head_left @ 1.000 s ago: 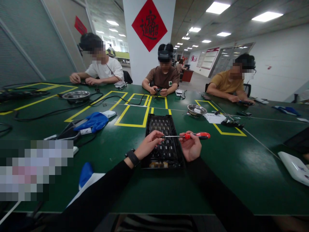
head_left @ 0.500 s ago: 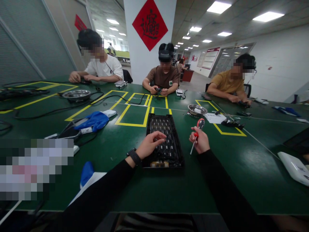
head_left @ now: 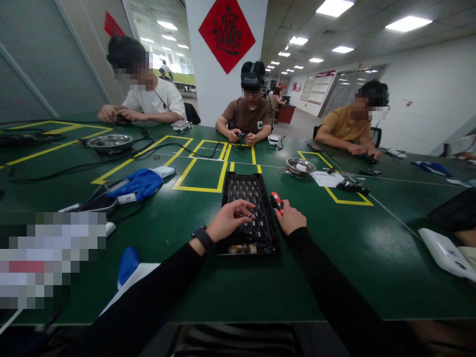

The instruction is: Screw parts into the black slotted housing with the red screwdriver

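A black tray (head_left: 273, 233) with rows of small metallic parts lies in front of me on the green table. Over its left side is my left hand (head_left: 231, 218), thumb and fingertips brought together on something small that I cannot make out. Just right of the tray, my right hand (head_left: 290, 218) is closed on a screwdriver (head_left: 276, 202) with a red and black handle. The screwdriver's shaft does not show clearly. A brownish-yellow piece (head_left: 242, 249) lies at the tray's near end.
Blue and white gloves (head_left: 143, 184) lie to the left. Metal bowls stand at the back left (head_left: 109, 143) and right (head_left: 300, 166). Dark parts (head_left: 353, 185) lie beside a white paper. Cables cross the table's left. Three people sit opposite, and a white device (head_left: 444, 253) is at right.
My right hand has moved left to the tray's edge with the screwdriver, whose handle now leans the other way. My left fingers have closed more. The whole view has shifted slightly.
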Available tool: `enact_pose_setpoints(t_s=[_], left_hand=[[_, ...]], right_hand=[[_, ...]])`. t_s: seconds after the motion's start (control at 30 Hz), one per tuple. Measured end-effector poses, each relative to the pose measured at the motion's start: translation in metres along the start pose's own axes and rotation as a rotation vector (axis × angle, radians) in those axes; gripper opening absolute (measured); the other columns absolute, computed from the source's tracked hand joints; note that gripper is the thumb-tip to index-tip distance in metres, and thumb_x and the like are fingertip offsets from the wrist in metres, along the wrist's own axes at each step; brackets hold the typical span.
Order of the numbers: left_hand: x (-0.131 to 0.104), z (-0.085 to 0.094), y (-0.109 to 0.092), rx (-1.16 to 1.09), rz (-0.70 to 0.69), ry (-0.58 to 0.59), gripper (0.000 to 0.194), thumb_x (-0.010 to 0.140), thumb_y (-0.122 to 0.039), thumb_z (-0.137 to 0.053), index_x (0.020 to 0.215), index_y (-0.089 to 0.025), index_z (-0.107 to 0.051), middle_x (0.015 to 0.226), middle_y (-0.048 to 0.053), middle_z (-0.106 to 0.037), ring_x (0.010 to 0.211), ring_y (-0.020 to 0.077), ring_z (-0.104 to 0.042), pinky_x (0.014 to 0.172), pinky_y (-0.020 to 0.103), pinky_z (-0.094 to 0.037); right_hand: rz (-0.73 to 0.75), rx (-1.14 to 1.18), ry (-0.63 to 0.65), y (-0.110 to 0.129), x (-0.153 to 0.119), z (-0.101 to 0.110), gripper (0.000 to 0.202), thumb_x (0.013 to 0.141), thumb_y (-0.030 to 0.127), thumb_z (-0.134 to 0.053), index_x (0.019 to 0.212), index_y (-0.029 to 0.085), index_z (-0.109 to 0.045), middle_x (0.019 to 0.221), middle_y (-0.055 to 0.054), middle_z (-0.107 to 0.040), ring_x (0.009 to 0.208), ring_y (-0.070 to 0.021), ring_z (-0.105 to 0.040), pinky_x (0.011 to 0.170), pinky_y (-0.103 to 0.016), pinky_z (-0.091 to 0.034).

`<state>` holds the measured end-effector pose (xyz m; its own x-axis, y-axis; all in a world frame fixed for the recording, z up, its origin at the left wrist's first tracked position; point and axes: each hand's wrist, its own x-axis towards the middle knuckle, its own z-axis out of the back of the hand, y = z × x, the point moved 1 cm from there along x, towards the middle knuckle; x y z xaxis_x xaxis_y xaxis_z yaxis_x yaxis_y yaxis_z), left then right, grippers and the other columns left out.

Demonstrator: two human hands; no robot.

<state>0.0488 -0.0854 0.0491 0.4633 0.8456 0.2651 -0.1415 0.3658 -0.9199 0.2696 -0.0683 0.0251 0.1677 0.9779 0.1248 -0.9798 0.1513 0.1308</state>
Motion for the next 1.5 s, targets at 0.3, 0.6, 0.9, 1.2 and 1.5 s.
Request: enact_pose_setpoints(t_s=[0.3,0.6,0.9,1.2,1.5], left_hand=[[-0.001,0.000,0.003,-0.058,-0.015,-0.043,0.047,0.078,-0.022,-0.056,0.123,-0.017,-0.042,0.089,0.007,-0.067,0.080,0.0153,-0.062,0.066,0.026,-0.044],[-0.002,0.000,0.002,-0.065,-0.095,0.040,0.053,0.078,-0.016,-0.053,0.128,-0.018,-0.037,0.087,0.005,-0.064,0.082,0.0141,-0.060,0.078,0.029,-0.044],[0.000,-0.001,0.003,-0.088,-0.075,0.012,0.047,0.078,-0.018,-0.053,0.123,-0.018,-0.039,0.082,0.002,-0.057,0.075,0.0116,-0.055,0.071,0.027,-0.042],[-0.001,0.001,0.000,-0.085,-0.095,0.013,0.048,0.079,-0.022,-0.054,0.123,-0.017,-0.039,0.080,0.001,-0.055,0.072,0.0106,-0.052,0.067,0.025,-0.040],[-0.001,0.000,0.002,-0.026,-0.100,0.079,0.038,0.080,-0.024,-0.053,0.116,-0.016,-0.043,0.081,0.002,-0.056,0.072,0.0112,-0.052,0.067,0.025,-0.040]], right_hand=[[0.027,0.247,-0.194,-0.015,-0.005,0.035,0.040,0.085,0.047,-0.038,0.107,0.018,-0.053,0.078,-0.007,-0.060,0.072,-0.0197,-0.057,0.061,-0.028,-0.039],[0.793,0.370,-0.072,0.052,-0.044,0.070,0.020,0.084,0.031,-0.049,0.095,0.024,-0.064,0.087,-0.003,-0.058,0.083,-0.0139,-0.053,0.070,-0.023,-0.038],[0.742,0.419,-0.024,0.054,-0.035,0.061,0.014,0.077,0.028,-0.059,0.089,0.021,-0.064,0.081,-0.002,-0.056,0.075,-0.0133,-0.051,0.066,-0.023,-0.037],[0.745,0.619,0.001,0.053,-0.042,0.057,0.016,0.078,0.024,-0.058,0.090,0.018,-0.065,0.079,-0.003,-0.057,0.067,-0.0112,-0.049,0.063,-0.023,-0.038],[0.736,0.637,0.107,0.047,-0.032,0.054,0.010,0.079,0.024,-0.055,0.080,0.015,-0.059,0.077,-0.001,-0.053,0.060,-0.0093,-0.044,0.058,-0.022,-0.035]])
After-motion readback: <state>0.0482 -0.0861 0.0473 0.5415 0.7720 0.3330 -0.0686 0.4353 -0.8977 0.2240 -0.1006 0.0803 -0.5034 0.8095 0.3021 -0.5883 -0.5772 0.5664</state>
